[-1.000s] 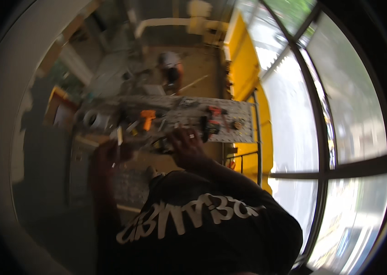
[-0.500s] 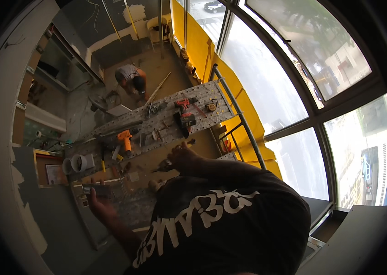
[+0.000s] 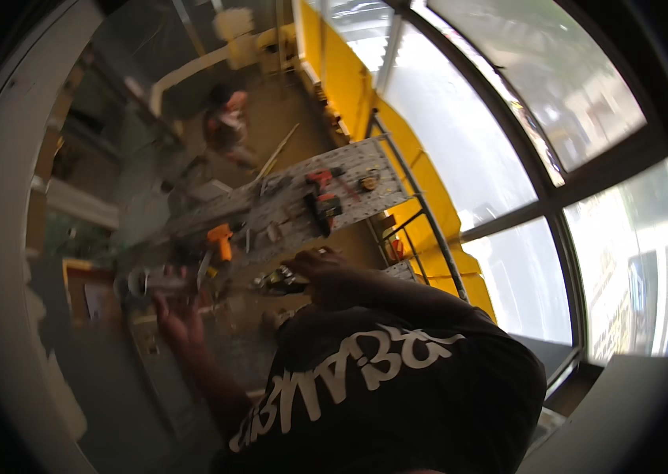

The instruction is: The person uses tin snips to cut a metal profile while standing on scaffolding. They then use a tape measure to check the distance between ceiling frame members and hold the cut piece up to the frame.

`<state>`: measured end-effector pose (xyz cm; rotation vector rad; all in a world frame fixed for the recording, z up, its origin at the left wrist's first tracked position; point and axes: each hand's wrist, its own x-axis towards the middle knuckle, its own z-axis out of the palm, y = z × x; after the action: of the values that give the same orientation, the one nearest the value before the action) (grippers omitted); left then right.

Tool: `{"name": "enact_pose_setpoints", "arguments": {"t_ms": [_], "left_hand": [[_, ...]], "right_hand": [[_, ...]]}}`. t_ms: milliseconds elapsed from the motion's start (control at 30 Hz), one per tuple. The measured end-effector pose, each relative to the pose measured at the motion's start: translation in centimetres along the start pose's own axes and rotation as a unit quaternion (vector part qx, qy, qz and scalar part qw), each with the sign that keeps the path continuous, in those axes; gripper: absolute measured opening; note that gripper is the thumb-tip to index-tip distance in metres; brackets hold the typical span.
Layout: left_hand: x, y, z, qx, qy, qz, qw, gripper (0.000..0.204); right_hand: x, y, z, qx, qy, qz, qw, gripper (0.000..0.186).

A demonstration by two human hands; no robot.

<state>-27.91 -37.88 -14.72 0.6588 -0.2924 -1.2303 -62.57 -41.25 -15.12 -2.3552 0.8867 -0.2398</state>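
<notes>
My right hand [image 3: 318,268] grips a metal hand tool [image 3: 275,280], partly dark, just below the plank. My left hand [image 3: 180,316] is raised at the lower left, smeared by motion; I cannot tell whether it holds the pale, blurred object [image 3: 144,280] above it. On the perforated scaffold plank [image 3: 369,154] lie an orange power tool [image 3: 222,238], a red-and-black drill [image 3: 322,197], a small round yellow-and-black item [image 3: 368,180] and several loose small tools.
Beyond the plank a person [image 3: 227,126] bends over the floor near a long pale strip [image 3: 283,146]. A scaffold rail [image 3: 421,197] runs along the plank's right end, beside yellow sheeting [image 3: 409,134] and large windows [image 3: 476,142]. A wall [image 3: 65,379] is at the left.
My view swung toward the windows, then steadied. Since half a second ago my left hand has moved up toward the plank. The person beyond has shifted posture.
</notes>
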Motion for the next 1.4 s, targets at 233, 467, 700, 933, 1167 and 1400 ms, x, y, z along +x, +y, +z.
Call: {"name": "enact_pose_setpoints", "arguments": {"t_ms": [233,467,700,933,1167,1400], "left_hand": [[3.3,-2.2,3.5,-0.091,-0.050,-0.060,0.993,0.055],[2.2,-1.6,7.3,-0.013,-0.009,-0.019,1.000,0.051],[1.8,-2.1,8.1,0.033,-0.003,-0.026,0.999,0.051],[1.5,-2.3,9.2,0.043,0.001,-0.016,0.999,0.044],[0.8,-1.8,10.7,0.128,0.036,0.005,0.991,0.040],[1.2,-2.3,10.3,0.156,0.023,0.019,0.987,0.043]], "right_hand": [[0.2,-1.2,0.3,0.086,0.045,0.028,0.995,0.076],[1.5,-1.9,0.8,0.043,0.070,0.051,0.995,0.083],[3.1,-2.1,0.4,0.049,0.087,0.051,0.994,0.082],[3.8,-2.3,0.9,0.095,0.062,0.039,0.993,0.078],[4.1,-2.8,1.0,0.180,0.026,0.029,0.983,0.075],[4.0,-2.7,1.1,0.188,0.012,0.044,0.981,0.076]]}}
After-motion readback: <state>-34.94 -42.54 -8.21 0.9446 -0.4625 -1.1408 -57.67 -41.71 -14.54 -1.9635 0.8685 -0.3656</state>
